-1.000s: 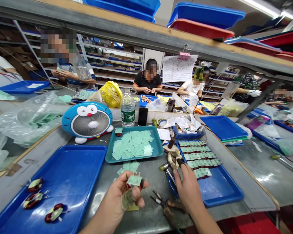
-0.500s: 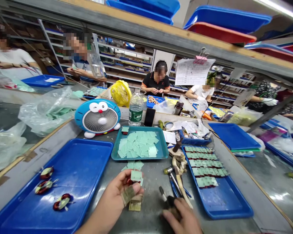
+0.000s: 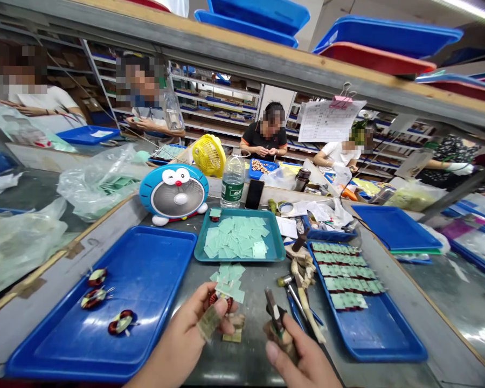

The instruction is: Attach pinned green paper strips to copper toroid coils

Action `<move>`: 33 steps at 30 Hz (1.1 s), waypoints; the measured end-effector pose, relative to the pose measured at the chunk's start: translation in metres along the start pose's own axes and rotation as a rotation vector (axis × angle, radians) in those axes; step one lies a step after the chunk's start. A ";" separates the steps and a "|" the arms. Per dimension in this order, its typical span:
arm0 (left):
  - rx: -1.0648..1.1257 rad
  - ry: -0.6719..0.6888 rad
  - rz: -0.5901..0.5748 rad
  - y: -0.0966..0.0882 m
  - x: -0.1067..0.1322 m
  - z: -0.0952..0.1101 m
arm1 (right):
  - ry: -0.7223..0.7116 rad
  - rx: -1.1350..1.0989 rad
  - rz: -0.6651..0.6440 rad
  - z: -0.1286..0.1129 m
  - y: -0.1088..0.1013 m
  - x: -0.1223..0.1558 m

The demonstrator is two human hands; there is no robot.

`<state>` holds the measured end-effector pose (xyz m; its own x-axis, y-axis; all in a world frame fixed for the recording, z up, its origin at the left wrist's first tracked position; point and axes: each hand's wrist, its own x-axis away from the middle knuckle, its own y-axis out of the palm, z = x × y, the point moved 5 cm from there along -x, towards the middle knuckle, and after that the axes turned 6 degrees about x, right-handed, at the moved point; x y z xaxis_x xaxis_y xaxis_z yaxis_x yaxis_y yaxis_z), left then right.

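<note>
Both your hands are closed on something. Your left hand (image 3: 181, 345) pinches a copper-wound toroid coil (image 3: 217, 302) between thumb and fingers, with a tan strip (image 3: 208, 323) showing by the thumb. Your right hand (image 3: 303, 358) clenches a pair of small pliers (image 3: 275, 318) with a wrapped handle, dark tips pointing up; you cannot tell whether the tips are parted. Just beyond your left hand, a loose pile of pale green card squares (image 3: 227, 277) lies on the metal workbench (image 3: 250, 361), below a teal tray (image 3: 281, 242) holding many more. A small hammer (image 3: 285, 280) lies beyond your right hand, beside a blue tray (image 3: 382, 345) with rows of green cards. Three more toroid coils (image 3: 95, 297) rest on another blue tray (image 3: 145, 280) to your left.
</note>
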<state>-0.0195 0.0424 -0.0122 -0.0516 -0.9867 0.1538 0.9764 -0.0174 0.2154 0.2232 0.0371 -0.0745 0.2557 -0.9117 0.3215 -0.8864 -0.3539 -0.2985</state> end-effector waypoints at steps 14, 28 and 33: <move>-0.296 0.023 -0.074 0.002 0.019 -0.002 | -0.230 0.405 -0.192 -0.076 0.027 0.002; -0.180 0.015 -0.170 0.016 0.011 0.002 | -0.191 0.377 -0.196 -0.068 0.029 0.015; -0.087 -0.070 -0.179 0.020 0.014 -0.011 | -0.176 0.341 -0.109 -0.062 0.027 0.012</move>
<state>0.0014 0.0268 -0.0165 -0.2375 -0.9531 0.1874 0.9645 -0.2085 0.1621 0.1787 0.0294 -0.0225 0.4297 -0.8763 0.2177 -0.6787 -0.4725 -0.5622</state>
